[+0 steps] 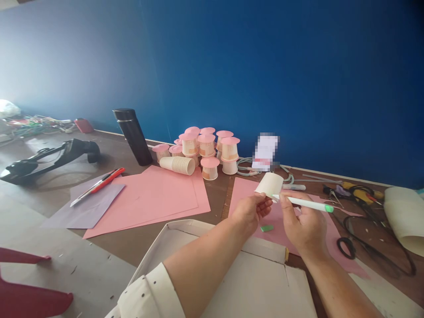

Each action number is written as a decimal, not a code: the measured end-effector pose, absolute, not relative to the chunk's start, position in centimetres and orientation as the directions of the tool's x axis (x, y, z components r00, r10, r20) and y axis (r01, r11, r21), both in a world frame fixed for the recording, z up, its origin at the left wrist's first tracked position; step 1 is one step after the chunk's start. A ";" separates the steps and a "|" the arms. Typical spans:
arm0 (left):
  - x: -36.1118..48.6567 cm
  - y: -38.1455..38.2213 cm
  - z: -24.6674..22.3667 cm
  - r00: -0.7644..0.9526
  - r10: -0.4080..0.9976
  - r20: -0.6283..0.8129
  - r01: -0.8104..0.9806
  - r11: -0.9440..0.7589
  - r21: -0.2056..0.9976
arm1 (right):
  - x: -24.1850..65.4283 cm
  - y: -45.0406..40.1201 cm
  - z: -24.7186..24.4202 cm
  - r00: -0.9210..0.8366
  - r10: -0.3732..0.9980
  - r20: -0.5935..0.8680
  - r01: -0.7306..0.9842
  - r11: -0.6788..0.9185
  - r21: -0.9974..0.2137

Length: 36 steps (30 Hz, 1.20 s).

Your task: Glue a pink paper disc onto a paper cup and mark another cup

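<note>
My left hand point(249, 213) is closed on the rim of a small white paper cup point(270, 183), which is tipped with its base up and away from me. In my right hand point(303, 221) is a white marker point(308, 203) with a green end. Its tip is at the cup's rim, close to my left fingers; whether it touches I cannot tell. Below the hands, a small green piece point(266, 228), perhaps the marker's cap, lies on pink paper point(240, 194). Further back stand several upturned cups point(210, 170) topped with pink paper discs, some stacked.
A nested stack of cups point(179, 165) lies before them. To the left are a black bottle point(134, 137), pink sheets point(159, 194) and a red cutter point(107, 180) on lilac paper point(106, 201). Cables point(371, 212) and black tape point(346, 248) lie right. A white board point(265, 282) is nearest me.
</note>
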<state>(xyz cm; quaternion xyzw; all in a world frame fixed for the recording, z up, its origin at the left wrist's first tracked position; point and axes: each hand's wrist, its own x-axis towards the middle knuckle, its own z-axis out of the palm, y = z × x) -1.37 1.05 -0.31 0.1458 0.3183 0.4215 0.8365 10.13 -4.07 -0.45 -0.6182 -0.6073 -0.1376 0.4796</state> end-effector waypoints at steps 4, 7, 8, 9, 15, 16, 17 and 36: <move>-1.4 1.1 -0.3 0.438 0.801 -0.407 -0.610 0.598 0.520 | 10.1 -4.0 -0.5 0.210 0.627 0.750 0.889 0.196 -0.413; -1.3 1.1 -0.4 0.436 0.803 -0.406 -0.608 0.595 0.525 | 10.1 -3.9 -0.5 0.206 0.622 0.755 0.895 0.193 -0.403; -1.3 1.1 -0.4 0.432 0.804 -0.408 -0.609 0.594 0.526 | 10.1 -3.9 -0.5 0.205 0.623 0.755 0.894 0.194 -0.403; -1.2 1.1 -0.4 0.428 0.804 -0.412 -0.608 0.594 0.526 | 10.1 -3.9 -0.5 0.205 0.628 0.751 0.893 0.193 -0.406; -1.2 1.1 -0.3 0.417 0.810 -0.413 -0.599 0.586 0.546 | 10.1 -3.9 -0.5 0.221 0.643 0.733 0.894 0.167 -0.415; -1.3 1.1 -0.3 0.415 0.814 -0.408 -0.600 0.581 0.550 | 10.1 -3.9 -0.5 0.226 0.638 0.736 0.894 0.165 -0.417; -1.3 1.1 -0.3 0.412 0.817 -0.405 -0.600 0.577 0.554 | 10.1 -3.9 -0.5 0.229 0.636 0.737 0.893 0.163 -0.419; -1.3 1.1 -0.6 0.376 0.826 -0.421 -0.574 0.564 0.594 | 10.8 -3.7 -0.6 0.163 0.703 0.692 0.892 0.195 -0.408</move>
